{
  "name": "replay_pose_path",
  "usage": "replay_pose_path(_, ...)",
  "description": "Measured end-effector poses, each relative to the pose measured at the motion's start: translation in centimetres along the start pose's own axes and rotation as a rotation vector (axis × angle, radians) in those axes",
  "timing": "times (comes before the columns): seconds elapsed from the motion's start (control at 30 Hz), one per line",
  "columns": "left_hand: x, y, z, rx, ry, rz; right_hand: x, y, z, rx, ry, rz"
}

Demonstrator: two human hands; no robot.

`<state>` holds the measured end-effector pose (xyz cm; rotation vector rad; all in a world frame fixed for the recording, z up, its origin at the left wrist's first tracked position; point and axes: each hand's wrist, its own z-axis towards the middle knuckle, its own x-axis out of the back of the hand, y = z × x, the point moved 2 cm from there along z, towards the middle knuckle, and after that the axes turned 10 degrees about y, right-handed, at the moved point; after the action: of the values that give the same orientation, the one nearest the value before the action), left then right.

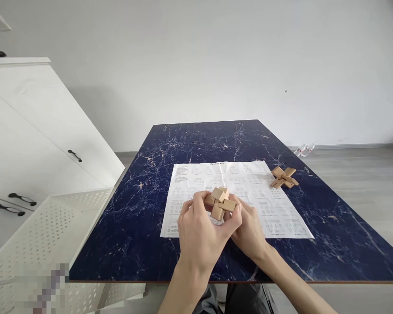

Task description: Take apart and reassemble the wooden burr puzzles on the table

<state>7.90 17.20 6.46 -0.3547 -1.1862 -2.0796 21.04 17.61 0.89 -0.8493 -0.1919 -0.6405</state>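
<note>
A wooden burr puzzle (218,203) of interlocked pale blocks is held up between my two hands, over the lower part of a printed paper sheet (196,183). My left hand (203,222) is closed around it, fingers at its left side and thumb at its lower right. From behind and to the right, my right hand (248,224) also grips the puzzle; most of its fingertips are hidden by the blocks and the left hand. A second wooden puzzle (284,177) of crossed pieces rests at the sheet's right edge.
The dark blue marbled table (134,244) stretches out before me toward a pale wall. At the left stand a white cabinet (46,144) and a perforated white basket (49,226). Clear plastic bottles (305,149) are on the floor beyond the table's right edge.
</note>
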Motion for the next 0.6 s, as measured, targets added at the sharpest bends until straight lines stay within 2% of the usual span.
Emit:
replay_pose_path(0.13, 0.3, -0.3, -0.2, 0.001, -0.056, -0.053, 0.9, 0.1, 0.3, -0.078, -0.16, 0.076)
replay_pose_path(0.23, 0.6, -0.5, -0.4, -0.006, -0.112, -0.115, 1.7, 0.0, 0.7, -0.087, -0.235, 0.127)
replay_pose_path(0.47, 0.9, -0.2, -0.4, -0.01, -0.18, -0.172, 2.3, -0.3, 0.7, -0.03, -0.196, 0.142)
replay_pose_path(0.6, 1.6, -0.4, 0.3, 0.103, -0.257, -0.226, 2.6, -0.7, 0.6, 0.026, -0.183, 0.101)
